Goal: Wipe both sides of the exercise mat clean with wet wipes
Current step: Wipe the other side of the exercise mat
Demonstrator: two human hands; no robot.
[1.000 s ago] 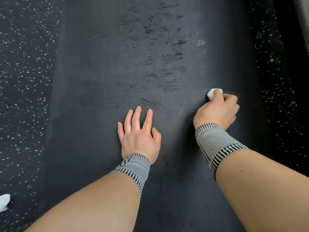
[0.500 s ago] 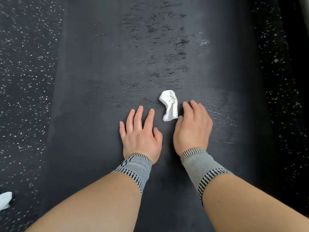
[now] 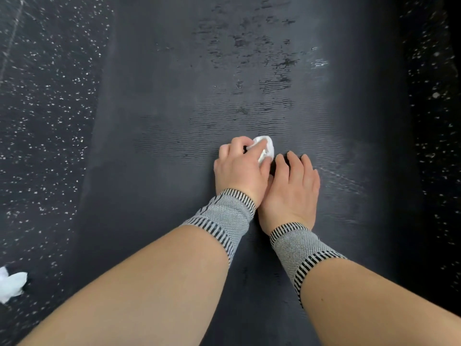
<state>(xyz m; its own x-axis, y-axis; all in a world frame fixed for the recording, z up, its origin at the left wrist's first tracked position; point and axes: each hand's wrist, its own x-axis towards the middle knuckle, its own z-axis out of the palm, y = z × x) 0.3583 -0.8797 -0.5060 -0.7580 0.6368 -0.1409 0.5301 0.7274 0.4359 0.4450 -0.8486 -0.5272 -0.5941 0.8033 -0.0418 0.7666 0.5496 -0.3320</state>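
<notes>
1. Head view: our left hand (image 3: 239, 168) grasps the wet wipe (image 3: 266, 148) on the exercise mat (image 3: 159, 171), positioned for wiping.
2. Our right hand (image 3: 290, 186) rests flat and released alongside, bracing the mat.

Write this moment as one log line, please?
step: wiping mat top | left hand: grips wet wipe | right hand: flat on exercise mat | spare wipe: on floor, left
</notes>
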